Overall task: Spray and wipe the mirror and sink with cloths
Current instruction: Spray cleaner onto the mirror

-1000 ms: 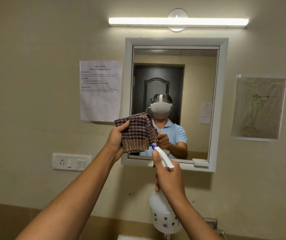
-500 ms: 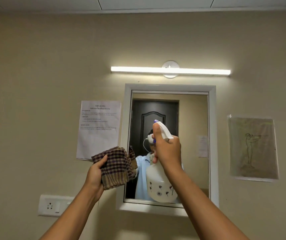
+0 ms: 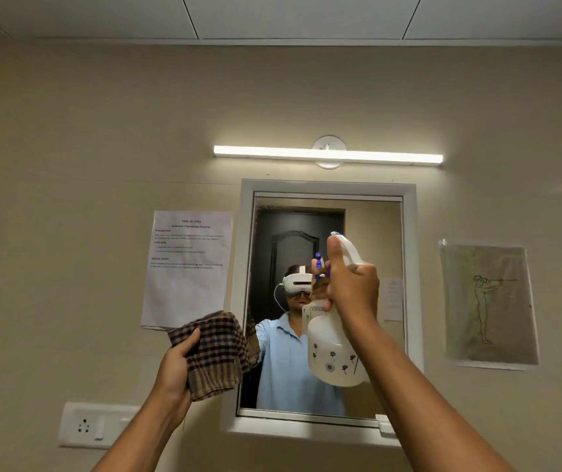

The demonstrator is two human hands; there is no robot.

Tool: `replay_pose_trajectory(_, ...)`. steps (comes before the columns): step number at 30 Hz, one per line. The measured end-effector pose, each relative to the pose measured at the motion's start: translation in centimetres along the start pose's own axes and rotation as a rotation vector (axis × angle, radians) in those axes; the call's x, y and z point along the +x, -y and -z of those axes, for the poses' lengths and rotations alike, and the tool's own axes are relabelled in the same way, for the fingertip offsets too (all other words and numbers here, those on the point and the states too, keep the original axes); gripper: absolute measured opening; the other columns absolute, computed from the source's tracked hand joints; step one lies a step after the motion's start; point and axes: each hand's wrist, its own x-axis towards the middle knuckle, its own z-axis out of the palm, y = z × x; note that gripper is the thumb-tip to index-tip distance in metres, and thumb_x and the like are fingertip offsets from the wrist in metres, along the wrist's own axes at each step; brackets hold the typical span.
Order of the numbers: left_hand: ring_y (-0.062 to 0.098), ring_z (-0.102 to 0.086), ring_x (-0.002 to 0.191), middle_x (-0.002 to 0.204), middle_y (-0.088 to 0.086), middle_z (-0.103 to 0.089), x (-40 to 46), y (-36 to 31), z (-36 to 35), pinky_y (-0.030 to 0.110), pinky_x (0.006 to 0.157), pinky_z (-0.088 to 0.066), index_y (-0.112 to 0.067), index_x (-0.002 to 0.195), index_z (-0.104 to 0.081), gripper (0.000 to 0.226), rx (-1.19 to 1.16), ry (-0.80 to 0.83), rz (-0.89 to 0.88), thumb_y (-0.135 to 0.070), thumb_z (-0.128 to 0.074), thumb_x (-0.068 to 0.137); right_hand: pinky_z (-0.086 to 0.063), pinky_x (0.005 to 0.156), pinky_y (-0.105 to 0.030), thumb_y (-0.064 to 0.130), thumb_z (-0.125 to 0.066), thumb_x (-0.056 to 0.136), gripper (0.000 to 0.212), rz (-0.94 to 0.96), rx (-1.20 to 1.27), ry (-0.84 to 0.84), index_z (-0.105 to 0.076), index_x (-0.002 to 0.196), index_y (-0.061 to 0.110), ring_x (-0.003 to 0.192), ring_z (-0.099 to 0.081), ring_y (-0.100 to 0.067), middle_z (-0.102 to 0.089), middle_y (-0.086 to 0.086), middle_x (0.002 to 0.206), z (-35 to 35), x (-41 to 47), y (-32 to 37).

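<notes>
A white-framed mirror (image 3: pixel 368 226) hangs on the beige wall straight ahead. My right hand (image 3: pixel 351 287) grips the neck of a white spray bottle (image 3: pixel 332 352) with a blue nozzle, held upright in front of the glass and pointed at it. My left hand (image 3: pixel 177 366) holds a folded brown checked cloth (image 3: pixel 216 352) by the mirror's lower left edge, overlapping the frame. The sink is out of view below.
A lit tube light (image 3: pixel 327 154) sits above the mirror. A printed sheet (image 3: pixel 187 267) is taped to the wall on the left and a sketch (image 3: pixel 489 304) on the right. A white switch plate (image 3: pixel 92 425) is at lower left.
My view has tilted upward, bringing the ceiling in. My right hand has raised the spray bottle from below the mirror to in front of the glass. The cloth has shifted left and lower relative to the mirror.
</notes>
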Motion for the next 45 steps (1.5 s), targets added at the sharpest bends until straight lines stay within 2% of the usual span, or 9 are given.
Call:
replay_pose_trajectory(7, 0.028, -0.074, 0.079, 0.089, 0.011, -0.078, 0.2, 1.3, -0.9, 0.043, 0.076, -0.053, -0.005, 0.106, -0.068, 0.033, -0.010, 0.038, 0.014, -0.025, -0.042, 0.103, -0.048, 0.045, -0.025, 0.081, -0.048, 0.070, 0.079, -0.079, 0.007, -0.180, -0.065, 0.092, 0.007, 0.045, -0.057, -0.017, -0.067, -0.013, 0.077, 5.8, 2.7, -1.6)
replay_pose_trajectory(14, 0.033, -0.067, 0.093, 0.087, 0.008, -0.077, 0.2, 2.5, -2.3, 0.044, 0.075, -0.052, -0.009, 0.106, -0.067, 0.030, 0.006, 0.056, 0.035, -0.027, -0.043, 0.103, -0.046, 0.045, -0.022, 0.080, -0.046, 0.076, 0.076, -0.142, -0.064, -0.243, -0.062, 0.099, 0.009, 0.048, -0.059, -0.016, -0.066, -0.013, 0.075, 9.7, 2.7, -4.5)
replay_pose_trajectory(19, 0.031, -0.068, 0.091, 0.094, 0.010, -0.076, 0.2, 3.1, -2.4, 0.043, 0.073, -0.052, -0.009, 0.108, -0.067, 0.030, -0.003, 0.054, 0.051, -0.027, -0.043, 0.103, -0.045, 0.047, -0.024, 0.071, -0.050, 0.082, 0.061, -0.160, -0.074, -0.179, -0.065, 0.081, 0.011, 0.045, -0.058, -0.016, -0.062, -0.004, 0.059, 9.0, 0.7, -6.4)
replay_pose_trajectory(27, 0.029, -0.070, 0.088, 0.090, 0.009, -0.078, 0.0, 2.5, -0.9, 0.043, 0.075, -0.053, -0.008, 0.108, -0.067, 0.033, 0.008, 0.035, 0.043, -0.028, -0.042, 0.103, -0.058, 0.056, -0.032, 0.066, -0.050, 0.085, 0.045, -0.092, -0.073, -0.012, -0.059, 0.075, 0.023, 0.064, -0.070, -0.026, -0.069, -0.007, 0.070, 2.7, -3.4, -7.0)
replay_pose_trajectory(30, 0.031, -0.069, 0.092, 0.093, 0.011, -0.077, 0.2, 2.1, 0.3, 0.044, 0.076, -0.053, -0.006, 0.111, -0.067, 0.033, 0.009, 0.006, 0.036, -0.026, -0.042, 0.103, -0.050, 0.045, -0.022, 0.063, -0.051, 0.088, 0.039, -0.081, -0.038, 0.058, -0.057, 0.079, 0.026, 0.062, -0.065, -0.020, -0.065, -0.003, 0.068, -0.1, -4.5, -7.0)
replay_pose_trajectory(33, 0.027, -0.074, 0.081, 0.093, 0.011, -0.077, 0.2, 1.7, 1.5, 0.043, 0.073, -0.053, -0.007, 0.107, -0.068, 0.032, 0.011, -0.009, 0.027, -0.026, -0.042, 0.103, -0.042, 0.045, -0.017, 0.062, -0.052, 0.089, 0.054, -0.105, -0.015, 0.152, -0.065, 0.091, 0.010, 0.059, -0.060, -0.016, -0.062, -0.005, 0.069, -2.2, -5.5, -6.8)
replay_pose_trajectory(38, 0.023, -0.074, 0.075, 0.087, 0.007, -0.078, 0.2, 1.4, 3.2, 0.041, 0.071, -0.054, -0.008, 0.104, -0.068, 0.032, 0.026, -0.028, 0.002, -0.025, -0.041, 0.104, -0.043, 0.045, -0.019, 0.061, -0.050, 0.090, 0.042, -0.076, -0.079, 0.195, -0.059, 0.071, 0.025, 0.053, -0.060, -0.011, -0.067, -0.001, 0.067, -3.6, -7.4, -7.9)
replay_pose_trajectory(42, 0.021, -0.075, 0.074, 0.082, 0.005, -0.078, 0.0, 1.5, 3.6, 0.038, 0.066, -0.059, -0.009, 0.103, -0.067, 0.031, 0.025, -0.017, 0.002, -0.025, -0.039, 0.104, -0.050, 0.059, -0.026, 0.065, -0.050, 0.087, 0.052, -0.159, -0.125, 0.186, -0.063, 0.078, 0.016, 0.061, -0.060, -0.016, -0.065, -0.005, 0.069, -2.9, -7.6, -9.1)
replay_pose_trajectory(45, 0.022, -0.073, 0.078, 0.084, 0.004, -0.078, 0.0, 1.8, 3.4, 0.042, 0.072, -0.054, -0.010, 0.103, -0.067, 0.031, 0.019, -0.012, 0.009, -0.025, -0.040, 0.104, -0.057, 0.062, -0.028, 0.089, -0.042, 0.067, 0.088, -0.215, -0.113, 0.181, -0.064, 0.101, 0.011, 0.075, -0.067, -0.023, -0.069, -0.008, 0.085, -1.1, -7.2, -9.9)
